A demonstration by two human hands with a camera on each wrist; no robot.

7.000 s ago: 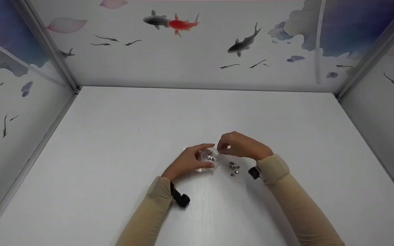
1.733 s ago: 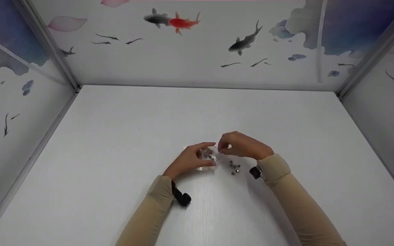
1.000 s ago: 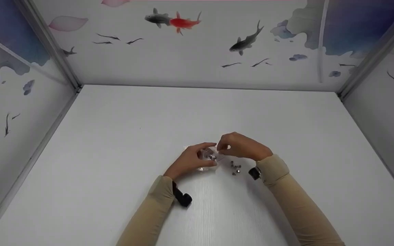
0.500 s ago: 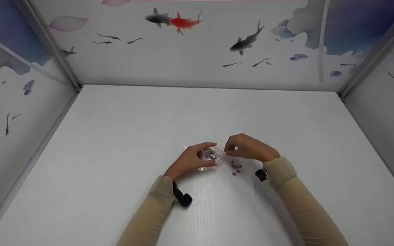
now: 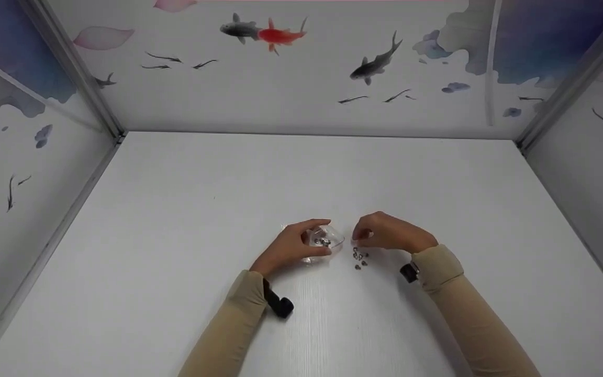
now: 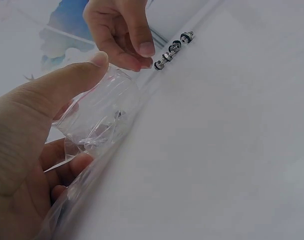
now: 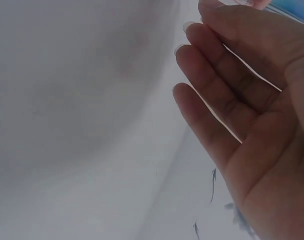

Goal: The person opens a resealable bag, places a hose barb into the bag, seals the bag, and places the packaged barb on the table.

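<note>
A clear plastic zip bag [image 5: 337,240] sits in the grip of my left hand [image 5: 286,246], thumb and fingers curled round it. In the left wrist view the bag [image 6: 104,105] bulges with its mouth spread, and a reddish line runs along its edge. A few small shiny pieces show inside. My right hand [image 5: 395,231] hovers just above several small silver metal pieces [image 5: 364,263], which have black rings in the left wrist view. Its thumb and fingertips [image 6: 147,49] are apart, and nothing shows between them. The right wrist view shows its fingers [image 7: 201,107] loosely bent.
The white tabletop [image 5: 186,220] spreads around both hands. Panels printed with fish [image 5: 280,35] enclose its back and sides. A black wrist camera [image 5: 281,307] hangs from the left cuff, another black camera [image 5: 409,272] from the right.
My right hand has let go of the bag's edge and moved right and toward me, over the loose metal pieces. The left hand has stayed at the bag.
</note>
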